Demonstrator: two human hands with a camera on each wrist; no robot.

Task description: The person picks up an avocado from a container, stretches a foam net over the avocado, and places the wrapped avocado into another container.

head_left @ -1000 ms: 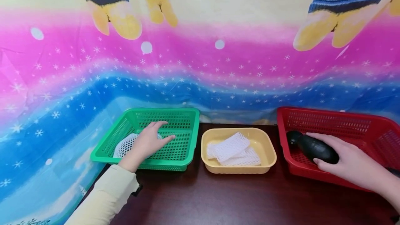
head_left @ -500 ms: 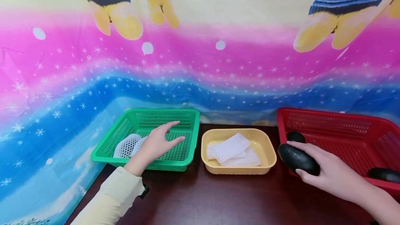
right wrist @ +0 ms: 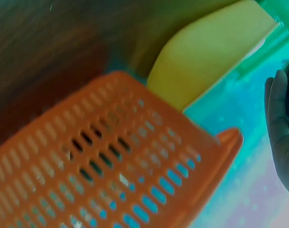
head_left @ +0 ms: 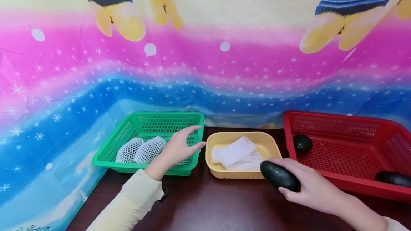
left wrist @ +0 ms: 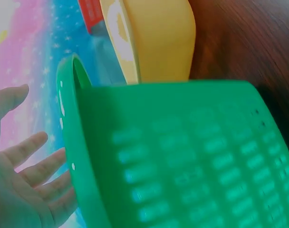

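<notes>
Grip (head_left: pixel 309 184) on my right is wrapped around one dark oval fruit (head_left: pixel 278 176), held above the bench (head_left: pixel 205 202) by the near right corner of one yellow tray (head_left: pixel 236 174). My left grip (head_left: pixel 179 149) is released, fingers spread near the right rim of one green basket (head_left: pixel 184 171). I count two netted pieces (head_left: pixel 150 149) in that basket, at least two white mesh sleeves (head_left: pixel 238 150) in the tray, and two more dark fruits (head_left: pixel 302 143) in one red basket (head_left: pixel 341 152).
</notes>
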